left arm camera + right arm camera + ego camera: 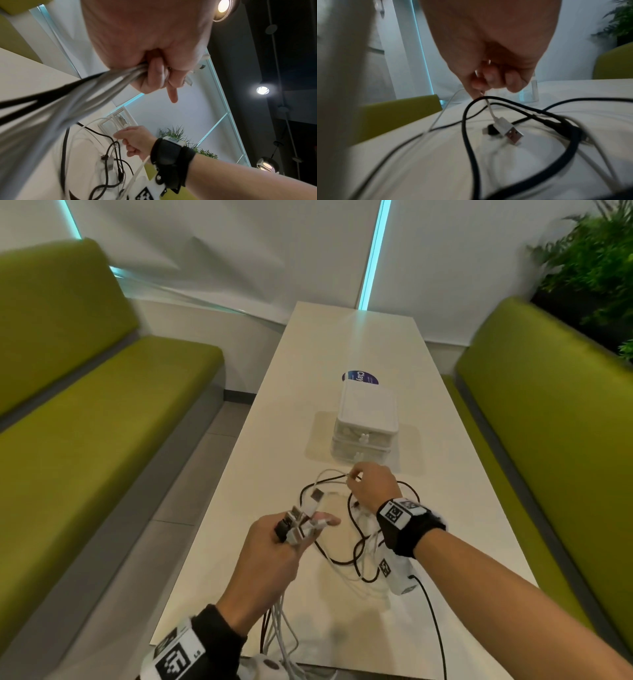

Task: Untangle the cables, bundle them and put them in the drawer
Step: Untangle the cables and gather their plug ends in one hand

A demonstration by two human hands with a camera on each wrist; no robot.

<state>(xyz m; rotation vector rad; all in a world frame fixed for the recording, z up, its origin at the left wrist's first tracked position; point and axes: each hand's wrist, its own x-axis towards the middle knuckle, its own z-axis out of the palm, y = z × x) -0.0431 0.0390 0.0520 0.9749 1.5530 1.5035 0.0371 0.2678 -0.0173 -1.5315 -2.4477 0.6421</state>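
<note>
A tangle of black and white cables (pixel 356 542) lies on the white table (pixel 342 354) in front of me. My left hand (pixel 291 532) grips a bunch of cable ends (pixel 109 82), their USB plugs (pixel 298 522) sticking out above the fist. My right hand (pixel 356 477) pinches a thin white cable (pixel 490 109) above the tangle; its silver USB plug (pixel 510 129) dangles below the fingers. A small white drawer unit (pixel 366 419) stands just beyond my right hand, both drawers closed.
Green benches (pixel 85 412) run along both sides of the narrow table, the right bench (pixel 548 405) close by. A round blue sticker (pixel 359 377) lies behind the drawer unit. A plant (pixel 596 258) stands at the far right. Cables hang over the table's near edge (pixel 284 645).
</note>
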